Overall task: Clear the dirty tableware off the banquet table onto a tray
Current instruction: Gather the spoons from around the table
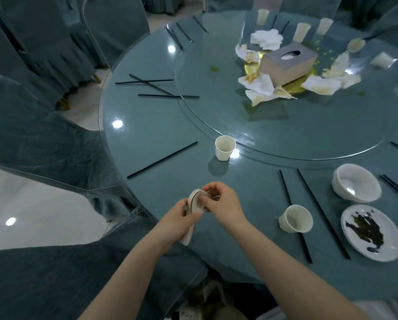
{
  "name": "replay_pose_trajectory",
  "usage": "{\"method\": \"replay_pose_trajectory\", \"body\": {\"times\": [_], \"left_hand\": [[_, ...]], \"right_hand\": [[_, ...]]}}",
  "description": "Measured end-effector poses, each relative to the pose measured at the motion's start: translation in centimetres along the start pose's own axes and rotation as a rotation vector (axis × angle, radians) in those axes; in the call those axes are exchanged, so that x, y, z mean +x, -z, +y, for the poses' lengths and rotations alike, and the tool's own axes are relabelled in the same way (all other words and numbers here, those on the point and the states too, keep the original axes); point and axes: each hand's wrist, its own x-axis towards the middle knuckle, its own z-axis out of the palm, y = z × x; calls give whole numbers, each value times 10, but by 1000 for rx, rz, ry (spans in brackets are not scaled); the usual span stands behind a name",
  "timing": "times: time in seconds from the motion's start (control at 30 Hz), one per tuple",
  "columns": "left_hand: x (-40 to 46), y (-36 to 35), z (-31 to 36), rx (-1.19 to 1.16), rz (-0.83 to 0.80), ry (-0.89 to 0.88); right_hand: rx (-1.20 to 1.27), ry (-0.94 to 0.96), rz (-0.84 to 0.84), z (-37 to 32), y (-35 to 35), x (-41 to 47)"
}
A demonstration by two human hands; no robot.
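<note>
A small stack of pale, flat pieces of tableware [194, 205], seen on edge and too blurred to be named exactly, was held over the near edge of the worktop [161, 125]. The left hand [178, 221] was closed around its lower part, with the thumb across the front. The right hand [221, 199] was bent at the wrist, and its fingers [208, 188] were pinched on the upper rim of the stack. Both bare forearms were stretched forward from the bottom of the view.

Near the hands, a white paper cup [225, 147] was standing upright, and a second cup [295, 219] was lying tilted on its side. To the right, stacked white bowls [356, 185] with smooth round walls were placed, and just beside them a round white plate [371, 234] was smeared with dark remains. Thin black chopsticks [294, 214] were scattered in several places.

The worktop was round, covered with a blue-grey cloth under shiny glass, and ceiling lights were reflected in it. On the glass turntable [285, 125] in the middle, a grey tissue box [289, 63] was surrounded by crumpled, yellow-stained napkins [262, 86]. Chairs in wrinkled blue-grey covers [43, 139] were set around, on a pale glossy floor [31, 211].
</note>
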Motion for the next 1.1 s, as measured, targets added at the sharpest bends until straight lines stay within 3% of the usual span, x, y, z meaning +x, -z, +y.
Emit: {"method": "replay_pose_trajectory", "body": {"times": [0.23,0.47,0.57,0.67,0.8,0.9,1.1], "left_hand": [[-3,-15,9,190,-41,-74],[9,-26,0,274,84,-97],[22,-31,-15,429,118,-58],[37,-44,-24,653,101,-54],[42,-74,-36,980,25,125],[43,-83,-45,1140,19,132],[45,-84,-41,1231,28,126]], "right_hand": [[-32,28,52,10,16,-13],[382,-113,309,29,74,-34],[502,-121,460,37,106,-47],[435,-125,635,48,139,-61],[274,-166,804,77,180,-86],[136,-241,829,105,206,-100],[-265,-299,744,135,226,-87]]}}
